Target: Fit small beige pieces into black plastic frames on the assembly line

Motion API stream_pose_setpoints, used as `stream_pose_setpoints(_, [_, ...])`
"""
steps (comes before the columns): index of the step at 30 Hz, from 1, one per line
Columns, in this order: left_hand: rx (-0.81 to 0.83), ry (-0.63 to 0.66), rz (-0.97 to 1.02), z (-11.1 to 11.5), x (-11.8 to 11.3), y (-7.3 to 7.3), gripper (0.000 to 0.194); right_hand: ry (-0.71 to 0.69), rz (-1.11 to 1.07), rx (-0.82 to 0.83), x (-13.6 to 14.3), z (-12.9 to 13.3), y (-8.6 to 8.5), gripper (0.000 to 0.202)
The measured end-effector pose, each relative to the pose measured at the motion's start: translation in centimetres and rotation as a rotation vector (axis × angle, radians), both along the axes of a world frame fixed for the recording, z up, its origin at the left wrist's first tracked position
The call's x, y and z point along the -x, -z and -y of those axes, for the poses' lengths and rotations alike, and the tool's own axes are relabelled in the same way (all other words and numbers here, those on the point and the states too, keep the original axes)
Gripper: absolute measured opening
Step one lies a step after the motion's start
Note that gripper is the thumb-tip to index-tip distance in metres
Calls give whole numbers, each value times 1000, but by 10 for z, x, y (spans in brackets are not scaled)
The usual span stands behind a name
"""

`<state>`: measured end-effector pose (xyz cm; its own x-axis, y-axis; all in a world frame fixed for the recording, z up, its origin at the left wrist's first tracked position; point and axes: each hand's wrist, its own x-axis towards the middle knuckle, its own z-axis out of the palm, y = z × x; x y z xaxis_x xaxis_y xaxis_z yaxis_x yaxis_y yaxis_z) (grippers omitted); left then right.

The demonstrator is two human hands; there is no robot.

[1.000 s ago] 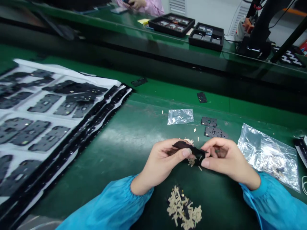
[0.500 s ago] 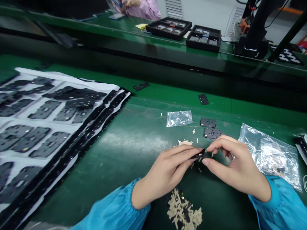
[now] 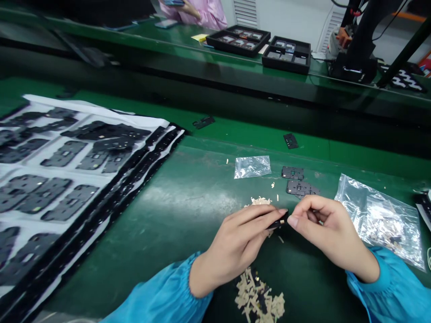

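My left hand [image 3: 240,233] grips a small black plastic part [image 3: 282,220], which has a pale spot on its face; the fingers cover much of it. At the part's right end, my right hand [image 3: 319,224] has thumb and forefinger pinched together. Anything between those fingertips is too small to make out. Just beyond the hands lie flat black plastic plates [image 3: 301,187] and a small heap of cream-coloured scraps [image 3: 260,201]. Nearer to me is a larger pile of beige strips [image 3: 247,294] mixed with dark bits.
Trays of black plates [image 3: 63,153] are stacked on the left. An empty clear bag [image 3: 252,167] lies behind the hands, a fuller clear bag [image 3: 384,220] on the right. Across the raised shelf stand black boxes [image 3: 286,65]; a person in a pink sleeve [image 3: 215,15] sits beyond.
My right thumb and forefinger have closed into a pinch and drawn slightly off the part. My left hand still holds it, turned a little. The other person's hand has shifted.
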<state>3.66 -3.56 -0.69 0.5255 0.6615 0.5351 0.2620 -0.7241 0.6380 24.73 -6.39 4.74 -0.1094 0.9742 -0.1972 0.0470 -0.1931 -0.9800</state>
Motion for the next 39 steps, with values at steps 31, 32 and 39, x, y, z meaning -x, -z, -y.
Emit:
stream_pose_setpoints(31, [296,-56,-246,4,23,-16,14,-571,788,-239,-15,18,38,6])
stream_pose_setpoints(32, [300,-28,-270,10,27,-16,13,-629,786,-265,-13,22,38,6])
stream_pose_setpoints(39, [350,170,-345,56,32,-10,11,-953,719,-290,-9,42,34,5])
